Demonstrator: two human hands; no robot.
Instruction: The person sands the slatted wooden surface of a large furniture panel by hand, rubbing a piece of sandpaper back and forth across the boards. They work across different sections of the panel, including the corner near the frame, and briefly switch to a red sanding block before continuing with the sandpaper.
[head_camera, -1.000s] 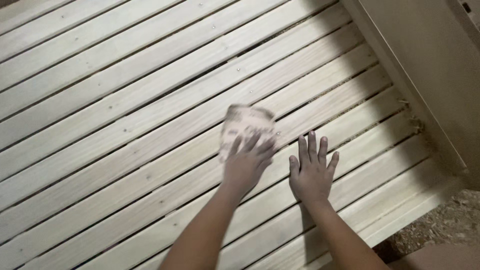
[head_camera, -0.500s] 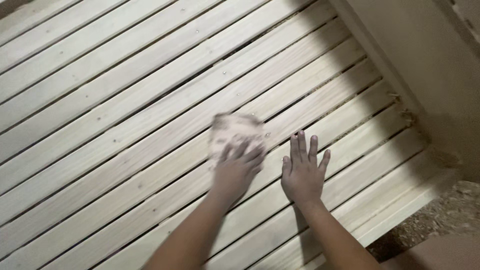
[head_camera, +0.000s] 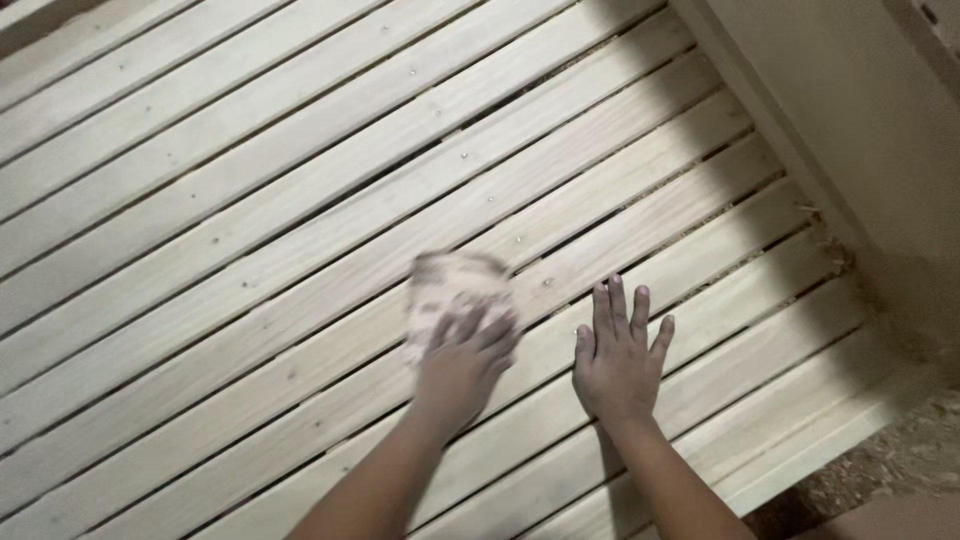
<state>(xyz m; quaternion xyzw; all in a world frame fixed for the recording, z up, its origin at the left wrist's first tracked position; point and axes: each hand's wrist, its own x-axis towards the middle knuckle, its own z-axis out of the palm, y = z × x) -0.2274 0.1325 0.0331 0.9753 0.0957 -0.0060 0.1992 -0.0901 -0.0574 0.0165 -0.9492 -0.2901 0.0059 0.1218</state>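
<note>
Head view looks straight down on a slatted frame (head_camera: 300, 200) of pale, bare wood, its long boards running on a slant from the near left up to the far right, with narrow dark gaps between them and small nail heads dotted along some boards. Both of the person's bare forearms come in from the near edge. The left hand (head_camera: 465, 365) lies palm down on a sheet of sandpaper (head_camera: 455, 295), a crumpled tan piece with darker patches; the fingers are spread over its near half and press it flat against the boards rather than curl round it. Hand and paper are both blurred, so the exact grip cannot be made out beyond that. The sandpaper sits roughly mid-frame, across two or three slats, its far edge showing clear of the fingertips. Just beside it to the right, not touching it, the right hand (head_camera: 618, 360) rests flat on the slats, fingers straight and slightly fanned, thumb out to the side, holding nothing. At the far right a plain wooden side board (head_camera: 850, 130) stands along the ends of the slats, and sawdust (head_camera: 880, 465) lies on the ground at the near right corner
</note>
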